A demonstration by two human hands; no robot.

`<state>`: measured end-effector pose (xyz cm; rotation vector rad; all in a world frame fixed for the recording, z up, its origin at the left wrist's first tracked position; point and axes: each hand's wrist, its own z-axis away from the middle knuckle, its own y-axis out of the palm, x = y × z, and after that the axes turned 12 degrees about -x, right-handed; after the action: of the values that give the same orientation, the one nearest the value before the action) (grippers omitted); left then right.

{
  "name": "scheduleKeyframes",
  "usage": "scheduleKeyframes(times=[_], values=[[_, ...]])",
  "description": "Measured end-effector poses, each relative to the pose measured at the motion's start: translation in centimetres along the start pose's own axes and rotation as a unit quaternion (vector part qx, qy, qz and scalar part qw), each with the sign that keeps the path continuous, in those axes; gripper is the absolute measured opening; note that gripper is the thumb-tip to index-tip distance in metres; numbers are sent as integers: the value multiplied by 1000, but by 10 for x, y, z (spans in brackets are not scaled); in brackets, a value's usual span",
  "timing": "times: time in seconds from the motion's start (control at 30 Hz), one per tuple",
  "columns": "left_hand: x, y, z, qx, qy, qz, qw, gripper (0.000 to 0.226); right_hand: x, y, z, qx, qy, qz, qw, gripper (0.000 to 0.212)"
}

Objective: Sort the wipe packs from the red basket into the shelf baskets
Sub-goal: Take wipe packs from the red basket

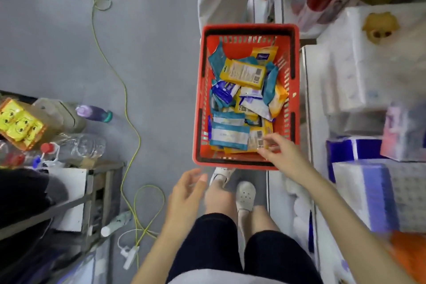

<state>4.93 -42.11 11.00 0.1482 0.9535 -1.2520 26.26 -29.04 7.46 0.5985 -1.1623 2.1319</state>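
Right hand (280, 152) reaches over the near right corner of the red basket (249, 27), fingers spread, gripping nothing; left hand (186, 189) hangs relaxed and empty just short of the near rim; the wipe packs (244, 74) lie heaped and overlapping in the basket, yellow, teal and white-purple; a hasty grab could, I judge, drag up two packs or mix kinds; no shelf baskets can be made out.

To your left a yellow-green cable (125, 97) snakes across the grey floor (161, 53) past a purple bottle (92, 112). A clear plastic bottle (84, 145) lies near it.
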Motion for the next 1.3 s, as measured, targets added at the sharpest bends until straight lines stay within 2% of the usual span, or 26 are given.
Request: scheduleKeyframes(times=[0.3, 0.37, 0.43, 0.47, 0.53, 0.6, 0.73, 0.87, 0.97, 1.03, 1.1, 1.17, 1.3], values=[[-26, 73, -131, 77, 3, -51, 996, 31, -31, 91, -151, 57, -60, 86, 993, 69], [-19, 93, -151, 78, -48, -90, 992, 22, -36, 105, -170, 55, -81, 123, 988, 69], [-6, 110, -163, 62, -137, -89, 985, 12, -44, 113, -184, 39, -138, 166, 976, 64], [0, 117, -166, 51, -187, -70, 979, 14, -46, 116, -189, 30, -160, 187, 969, 63], [12, 127, -171, 28, -282, -27, 959, 32, -49, 119, -197, 28, -183, 236, 954, 67], [19, 131, -178, 2, -349, 18, 937, 41, -48, 121, -204, 48, -191, 278, 940, 71], [19, 135, -188, -25, -414, 149, 898, 28, -41, 122, -218, 81, -166, 273, 944, 67], [15, 147, -190, -76, -478, 205, 851, 35, -38, 122, -222, 81, -151, 233, 957, 37], [12, 154, -195, -73, -490, 219, 841, 25, -40, 120, -224, 78, -113, 182, 974, 25], [13, 158, -199, -64, -495, 212, 840, 22, -39, 120, -225, 82, -101, 167, 977, 35], [17, 162, -201, -78, -496, 207, 839, 32, -38, 123, -228, 98, -105, 211, 967, 53], [20, 163, -201, -92, -490, 209, 841, 42, -37, 127, -230, 110, -119, 261, 952, 59], [27, 164, -198, -98, -473, 258, 837, 51, -37, 122, -224, 99, -119, 229, 961, 49]])
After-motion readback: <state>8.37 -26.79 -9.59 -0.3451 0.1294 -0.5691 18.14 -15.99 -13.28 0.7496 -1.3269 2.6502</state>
